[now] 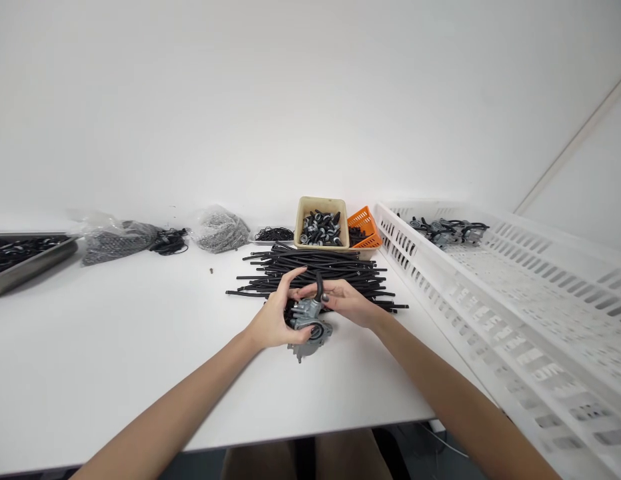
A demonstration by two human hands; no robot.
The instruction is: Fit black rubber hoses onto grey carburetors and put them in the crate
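Observation:
A grey metal carburetor [310, 339] is held above the white table by my left hand [277, 320], its thumb across the round opening and its fingers around the far side. From the carburetor's top rises a curved black rubber boot [319, 287]. My right hand [347, 301] pinches that boot between thumb and fingers, near its lower end. Just behind both hands lies a pile of black rubber hoses [315, 267], partly covered by my fingers.
A cream bin [321, 200] of black-and-silver caps stands behind the hoses, beside an orange basket [373, 227]. The large white crate [450, 320] at right holds several carburetors [447, 230]. Plastic bags of parts [120, 240] and a metal tray [35, 270] are at left.

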